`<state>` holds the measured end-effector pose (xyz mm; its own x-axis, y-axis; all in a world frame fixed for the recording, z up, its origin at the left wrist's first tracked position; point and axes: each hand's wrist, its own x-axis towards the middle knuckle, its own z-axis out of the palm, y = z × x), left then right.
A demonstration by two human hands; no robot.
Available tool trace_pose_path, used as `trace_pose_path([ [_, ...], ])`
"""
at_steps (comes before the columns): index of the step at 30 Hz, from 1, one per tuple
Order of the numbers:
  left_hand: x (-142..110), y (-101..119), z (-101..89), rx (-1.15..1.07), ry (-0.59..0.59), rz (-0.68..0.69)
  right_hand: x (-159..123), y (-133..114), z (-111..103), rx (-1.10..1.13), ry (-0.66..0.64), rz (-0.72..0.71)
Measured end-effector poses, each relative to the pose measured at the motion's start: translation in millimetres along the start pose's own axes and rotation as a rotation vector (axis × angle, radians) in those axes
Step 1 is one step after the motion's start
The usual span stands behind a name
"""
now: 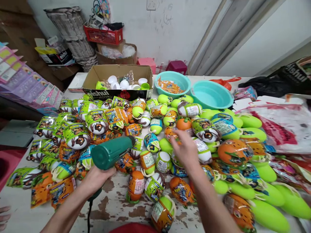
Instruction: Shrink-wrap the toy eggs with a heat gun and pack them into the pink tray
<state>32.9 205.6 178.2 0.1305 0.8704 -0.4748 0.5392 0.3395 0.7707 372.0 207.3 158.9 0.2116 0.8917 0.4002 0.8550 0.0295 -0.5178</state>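
My left hand (103, 178) is closed round the handle of a green heat gun (109, 152), whose dark nozzle points right over the wrapped eggs. My right hand (186, 147) reaches over the pile with thumb and fingers apart, slightly blurred. Its fingertips are at an orange-wrapped egg (170, 132); whether they touch it I cannot tell. Around both hands lie many toy eggs in printed film of orange, green and blue. Nearest the heat gun's nozzle is a green-and-white egg (137, 146). An orange egg (135, 186) stands close to the table's front.
Behind the pile stand a cardboard box (97, 94) with white and green shells, a turquoise basin (160, 92) of orange sleeves and another turquoise basin (211, 105). Bare lime-green eggs (269, 212) spread at right beside plastic bags (286, 126). The heat gun's cord (89, 213) hangs at front.
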Motion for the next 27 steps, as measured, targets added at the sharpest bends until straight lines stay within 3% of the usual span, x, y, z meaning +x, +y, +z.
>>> trace_pose_path([
  [3, -7, -12, -13.4, 0.029, -0.087, -0.023, -53, -30, 45, 0.109, -0.221, 0.089],
  [6, -12, -26, -15.7, -0.032, -0.024, -0.088, -84, -52, 88, 0.009, -0.365, 0.141],
  [9, -12, -33, -14.5, -0.082, 0.080, -0.106, -89, -74, 120, -0.194, -0.470, 0.091],
  [13, -11, -31, -20.1, -0.115, 0.084, -0.084, -76, -96, 143, -0.344, -0.531, 0.102],
  [18, -17, -38, -24.1, -0.169, 0.063, -0.072, -63, -95, 142, -0.367, -0.577, 0.196],
  [21, -24, -48, -25.4, -0.182, 0.021, -0.049, -54, -77, 125, -0.240, -0.489, 0.344],
  [23, -31, -50, -28.5, -0.167, -0.030, -0.027, -48, -60, 111, -0.029, -0.392, 0.450],
  [27, -49, -45, -36.9, -0.125, -0.073, 0.012, -43, -33, 83, 0.599, -0.269, 0.737],
])
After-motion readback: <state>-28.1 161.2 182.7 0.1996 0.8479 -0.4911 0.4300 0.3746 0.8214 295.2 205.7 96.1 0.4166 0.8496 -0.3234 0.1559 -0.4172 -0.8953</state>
